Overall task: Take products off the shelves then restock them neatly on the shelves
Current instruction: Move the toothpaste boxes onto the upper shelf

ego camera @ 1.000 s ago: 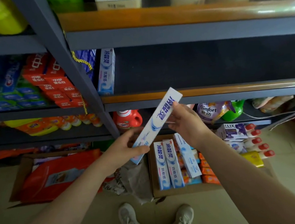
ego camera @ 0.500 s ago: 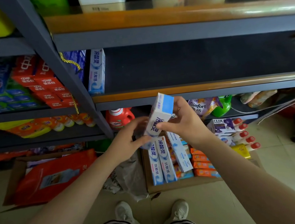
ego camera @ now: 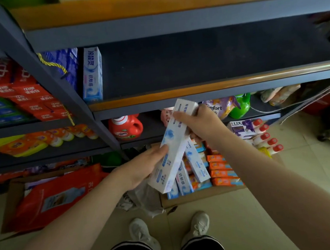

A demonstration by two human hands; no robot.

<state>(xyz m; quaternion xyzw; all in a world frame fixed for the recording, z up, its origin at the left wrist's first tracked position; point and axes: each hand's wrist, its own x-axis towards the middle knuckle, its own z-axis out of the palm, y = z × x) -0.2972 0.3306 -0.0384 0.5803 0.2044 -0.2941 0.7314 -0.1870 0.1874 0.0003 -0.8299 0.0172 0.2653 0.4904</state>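
Observation:
A long white and blue toothpaste box (ego camera: 172, 146) hangs slanted in front of the middle shelf (ego camera: 207, 88), its back side towards me. My right hand (ego camera: 201, 123) grips its upper end. My left hand (ego camera: 144, 167) holds its lower half from the left. One matching toothpaste box (ego camera: 92, 74) stands on edge at the left end of the dark middle shelf. More of the same boxes (ego camera: 183, 179) lie in a cardboard carton (ego camera: 201, 195) on the floor below my hands.
A grey slanted upright (ego camera: 56, 83) splits the shelving. Left of it are red and blue toothpaste packs (ego camera: 27, 93). A red detergent bottle (ego camera: 125, 128), a Comfort pouch (ego camera: 219, 107) and a green bottle (ego camera: 240, 106) fill the lower shelf. An orange bag (ego camera: 53, 197) lies in a second carton.
The toothpaste box has been turned over in both hands, from end-on to lengthwise with its back side showing. The view has tilted a little.

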